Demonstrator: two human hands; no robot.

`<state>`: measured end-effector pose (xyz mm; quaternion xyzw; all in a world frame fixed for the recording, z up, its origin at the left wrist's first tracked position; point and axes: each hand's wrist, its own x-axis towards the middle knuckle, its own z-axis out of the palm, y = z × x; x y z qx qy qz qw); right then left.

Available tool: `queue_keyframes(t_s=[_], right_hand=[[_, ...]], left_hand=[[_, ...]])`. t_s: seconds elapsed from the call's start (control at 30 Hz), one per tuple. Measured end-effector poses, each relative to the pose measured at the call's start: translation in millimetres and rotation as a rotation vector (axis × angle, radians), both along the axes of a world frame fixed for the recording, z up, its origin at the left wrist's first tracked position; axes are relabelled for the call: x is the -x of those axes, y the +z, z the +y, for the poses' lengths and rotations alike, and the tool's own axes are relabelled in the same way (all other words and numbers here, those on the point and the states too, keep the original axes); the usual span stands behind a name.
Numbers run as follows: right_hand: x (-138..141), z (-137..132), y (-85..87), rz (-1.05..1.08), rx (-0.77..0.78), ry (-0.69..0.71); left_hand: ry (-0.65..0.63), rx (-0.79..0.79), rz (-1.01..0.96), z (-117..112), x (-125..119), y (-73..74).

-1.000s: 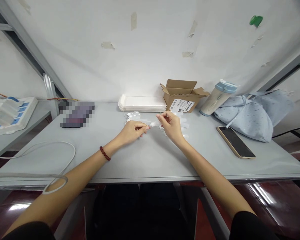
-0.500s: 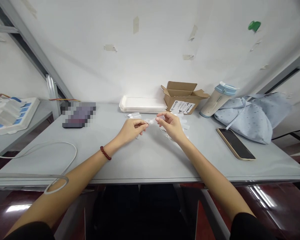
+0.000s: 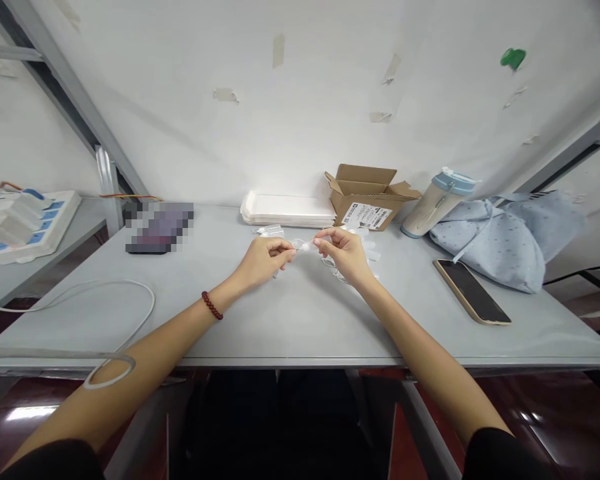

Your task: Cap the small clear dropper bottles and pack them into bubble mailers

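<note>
so, from the head view, think of a clock laid flat over the picture. the small white piece [image 3: 307,247] is right at the middle, held up between your two hands. your right hand [image 3: 349,257], just toward three o'clock, has its thumb and finger pinching the fat end. your left hand [image 3: 264,263], toward eight o'clock, has its thumb and finger pressed together on the thin end; what that end is made of is too small to tell.

it looks very light, maybe smooth plastic, so it could slip or spin. the body seems a bit stiff, and the thin end looks easy to bend or snap. hold the fat part with soft fingertips, and don't pull hard on the thin end.

more white pieces [image 3: 374,255] lie by your right hand at three o'clock, and some clear pieces [image 3: 271,231] lie near ten.
</note>
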<state>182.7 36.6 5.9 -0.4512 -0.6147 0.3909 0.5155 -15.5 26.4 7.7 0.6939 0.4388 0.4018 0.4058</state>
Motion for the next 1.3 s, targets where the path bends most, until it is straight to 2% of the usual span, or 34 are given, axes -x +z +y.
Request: queue_keyframes(t_s=[0.97, 1.3], right_hand=[[6.0, -7.5, 1.2, 0.022, 0.079, 0.029], [2.7, -4.7, 8.2, 0.043, 0.031, 0.065]], left_hand=[[-0.001, 0.029, 0.013, -2.1, -1.0, -0.9], [-0.043, 0.018, -0.005, -2.6, -4.5, -1.0]])
